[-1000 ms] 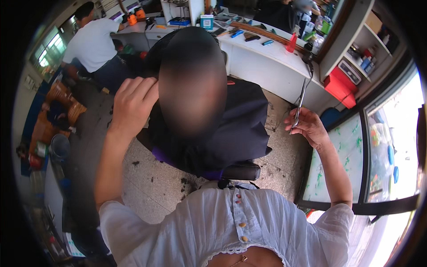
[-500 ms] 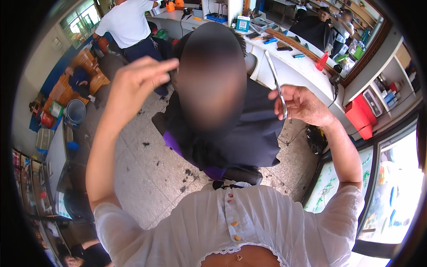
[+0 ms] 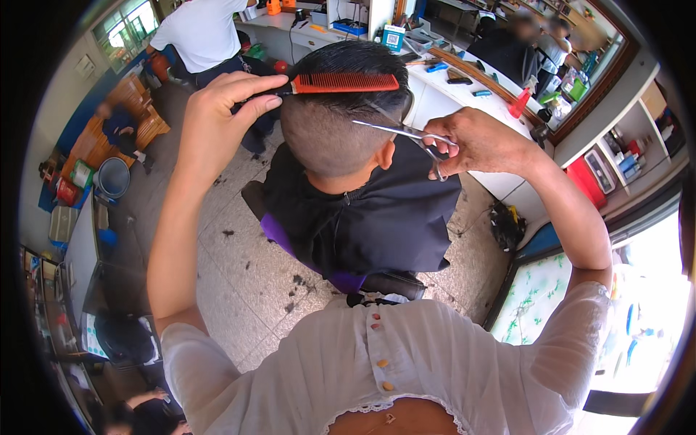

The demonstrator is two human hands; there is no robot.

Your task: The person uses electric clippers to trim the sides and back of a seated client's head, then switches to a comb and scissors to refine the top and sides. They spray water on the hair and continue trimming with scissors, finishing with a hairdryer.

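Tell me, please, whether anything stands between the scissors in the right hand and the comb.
Nothing visible does: the scissors, in the right hand, show just below the comb, with only hair between them. Their gap in depth cannot be told.

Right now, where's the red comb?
In the head view, the red comb is in the left hand, over the dark hair, above and left of the scissors.

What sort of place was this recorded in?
Most likely a barber shop: the left hand holds a red comb and the right hand scissors at a person's head, a black cape covers that person, and hair clippings lie on the floor.
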